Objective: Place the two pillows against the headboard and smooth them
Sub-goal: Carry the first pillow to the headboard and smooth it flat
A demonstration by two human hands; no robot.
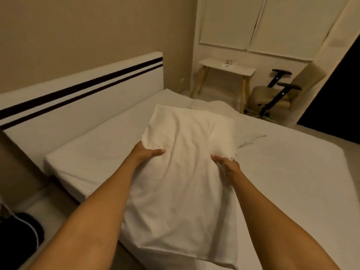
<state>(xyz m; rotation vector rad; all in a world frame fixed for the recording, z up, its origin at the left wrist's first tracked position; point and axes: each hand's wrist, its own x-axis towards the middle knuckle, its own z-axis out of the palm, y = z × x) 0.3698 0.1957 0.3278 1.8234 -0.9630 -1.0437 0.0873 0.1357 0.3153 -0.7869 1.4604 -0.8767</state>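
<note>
I hold a white pillow in front of me over the near side of the bed. My left hand grips its left edge and my right hand grips its right edge, both about halfway up. Its loose lower end hangs past the mattress edge. A second white pillow lies crumpled on the far side of the bed, partly hidden behind the first. The white headboard with two dark stripes runs along the left, with bare mattress in front of it.
A small white side table stands by the far wall. A beige office chair sits to its right. A dark object with a white cord lies on the floor at the lower left. White cabinet doors fill the far wall.
</note>
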